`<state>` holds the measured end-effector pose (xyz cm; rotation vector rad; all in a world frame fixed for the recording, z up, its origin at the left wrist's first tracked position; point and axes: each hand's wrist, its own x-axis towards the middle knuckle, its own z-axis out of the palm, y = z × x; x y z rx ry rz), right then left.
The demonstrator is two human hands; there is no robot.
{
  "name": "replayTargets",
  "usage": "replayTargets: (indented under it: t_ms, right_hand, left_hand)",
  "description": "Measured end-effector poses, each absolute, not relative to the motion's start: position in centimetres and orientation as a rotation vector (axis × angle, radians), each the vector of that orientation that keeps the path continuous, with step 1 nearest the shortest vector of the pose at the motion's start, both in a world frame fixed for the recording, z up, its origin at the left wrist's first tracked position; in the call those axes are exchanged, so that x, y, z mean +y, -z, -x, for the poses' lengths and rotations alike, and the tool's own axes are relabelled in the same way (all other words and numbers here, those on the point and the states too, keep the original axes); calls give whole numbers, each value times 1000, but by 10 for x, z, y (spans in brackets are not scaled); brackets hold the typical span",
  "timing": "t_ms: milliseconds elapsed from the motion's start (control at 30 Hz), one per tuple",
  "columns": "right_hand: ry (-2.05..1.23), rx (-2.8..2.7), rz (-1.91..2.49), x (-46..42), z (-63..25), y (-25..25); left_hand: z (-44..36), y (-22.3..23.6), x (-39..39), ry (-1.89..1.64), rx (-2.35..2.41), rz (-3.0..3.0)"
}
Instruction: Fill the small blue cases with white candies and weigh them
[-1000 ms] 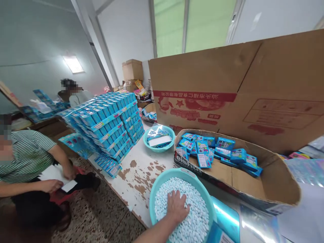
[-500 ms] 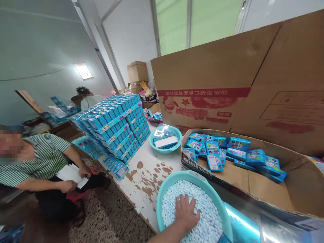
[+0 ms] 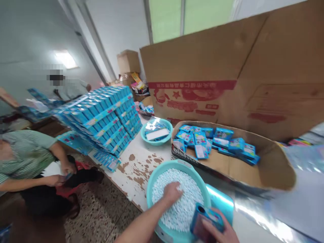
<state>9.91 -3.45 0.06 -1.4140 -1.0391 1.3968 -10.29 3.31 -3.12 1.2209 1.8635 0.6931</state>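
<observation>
Nearest, the right hand [image 3: 224, 230] has its grip closed round one blue box [image 3: 197, 222], tilted over the near right rim of one large turquoise basin [image 3: 165, 166]. The left hand [image 3: 172, 193] dips bent fingers into the pale pellets [image 3: 182, 212] there, too many to count; whether its grip has hold of any I cannot tell. The basin stands by the left edge of the bench [image 3: 129, 153]. One shiny blue sheet [image 3: 222, 202] lies just beside it, right. Beyond are one cardboard tray [image 3: 243, 170] with roughly a dozen boxes, and one small turquoise basin [image 3: 157, 143]. Farther, along the bench's left edge, rises one stack of blue boxes [image 3: 111, 114]. Two co-workers [image 3: 32, 158] sit beyond that edge.
</observation>
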Motion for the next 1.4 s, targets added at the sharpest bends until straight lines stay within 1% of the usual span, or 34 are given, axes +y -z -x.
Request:
replayTargets:
  t_ms: [67,200,300,400,500,600,700,800,933,1133,1400]
  right_hand:
    - [-1379,-1078,1460,-24,-95,-11]
    - [-1399,-1218,1408,-4,-86,-26]
    - [-1337,-1298,1409,2,-82,-29]
    - [-1149,-1522,1360,4,-74,-26]
    - [-959,-1745,1277,5,-60,-23]
    - [-846,-1867,1267,5,-46,-22]
    - [-753,-1908,1295,4,-39,-26]
    - [-729,-1909,1303,3,-39,-29]
    - [-794,-1884,1321,4,-41,-31]
    - [-893,-1852,1359,8,-42,-35]
    - [-903,-1785,1375,10,-41,-44]
  left_hand:
    - [104,32,34,-797,1812,-1043]
    - [108,27,30,-970,1601,-644]
    - [109,8,26,-1068,1486,-430]
    - [103,-21,26,-1219,1266,-245]
    - [92,-48,29,-1439,1031,-227]
    - [83,-61,31,-1578,1065,-381]
    - [81,-63,33,-1619,1185,-464]
    - [82,-63,34,-1629,1293,-492]
    - [82,-64,35,-1559,1286,-417]
    - [80,-64,35,-1564,1284,-479]
    - [78,-70,33,-1608,1275,-568]
